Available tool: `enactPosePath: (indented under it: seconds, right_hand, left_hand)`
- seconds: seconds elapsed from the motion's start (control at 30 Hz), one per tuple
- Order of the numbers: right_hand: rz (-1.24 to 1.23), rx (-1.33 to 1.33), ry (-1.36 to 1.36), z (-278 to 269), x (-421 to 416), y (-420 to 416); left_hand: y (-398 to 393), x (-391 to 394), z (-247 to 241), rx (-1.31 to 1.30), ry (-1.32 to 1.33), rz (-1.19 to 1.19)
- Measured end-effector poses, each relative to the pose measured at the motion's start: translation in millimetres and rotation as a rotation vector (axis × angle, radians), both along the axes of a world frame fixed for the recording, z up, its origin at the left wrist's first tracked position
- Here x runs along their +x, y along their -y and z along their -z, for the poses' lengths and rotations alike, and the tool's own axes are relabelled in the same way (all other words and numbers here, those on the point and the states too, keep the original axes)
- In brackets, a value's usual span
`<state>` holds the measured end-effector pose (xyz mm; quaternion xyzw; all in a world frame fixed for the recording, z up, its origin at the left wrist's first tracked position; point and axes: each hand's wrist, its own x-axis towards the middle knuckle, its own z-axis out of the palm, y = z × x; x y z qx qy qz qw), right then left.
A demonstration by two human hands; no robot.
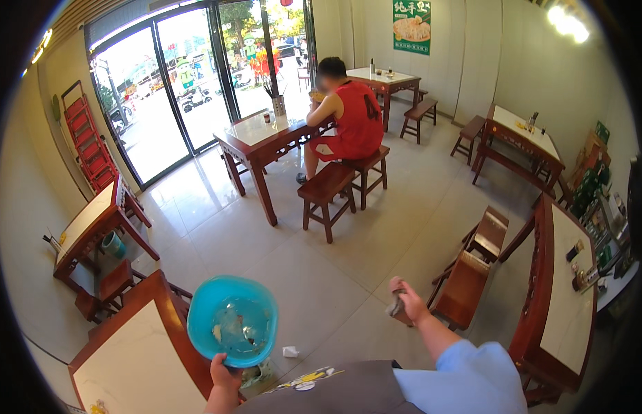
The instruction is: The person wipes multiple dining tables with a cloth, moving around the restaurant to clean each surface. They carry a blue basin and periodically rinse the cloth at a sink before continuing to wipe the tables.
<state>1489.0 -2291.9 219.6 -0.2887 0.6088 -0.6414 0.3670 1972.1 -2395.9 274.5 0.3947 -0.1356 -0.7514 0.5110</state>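
Note:
My left hand point(225, 373) grips the near rim of a turquoise plastic basin point(199, 326), which is tilted so its inside shows; some scraps and what looks like a little liquid lie in it. The basin is held beside the corner of a wooden table with a pale top point(140, 357). Out to the right, my right hand point(410, 304) is closed on a crumpled greyish-brown cloth point(396, 305), above the floor near the wooden stools. A crumpled white tissue point(290, 352) lies on the floor just right of the basin.
A person in red point(358, 116) sits at a table point(248, 132) by the glass doors. Wooden stools point(326, 183) stand behind them. At right are a bench-like stool point(462, 290) and a long table point(564, 331) with condiments. A bin point(114, 245) stands under the left table point(90, 220).

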Motion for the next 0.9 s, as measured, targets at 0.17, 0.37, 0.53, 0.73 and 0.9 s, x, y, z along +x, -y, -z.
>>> enactPosePath:
  seconds: [0.17,0.37,0.53,0.73,0.9]
  right_hand:
    - [0.454,0.539,-0.234,16,-48,-53]
    - [0.798,0.620,0.024,59,-52,-112]
    - [0.687,1.076,0.261,29,-29,-148]
    - [0.223,1.463,0.097,66,-16,-176]
    - [0.562,1.215,0.300,62,-55,-144]
  left_hand:
    - [75,-72,21,0.123,0.037,0.139]
    - [160,-137,68,0.131,0.049,0.368]
    - [240,-200,47,0.055,0.124,0.488]
    - [313,-270,37,-0.009,0.258,0.605]
    - [323,-384,77,0.113,0.286,0.769]
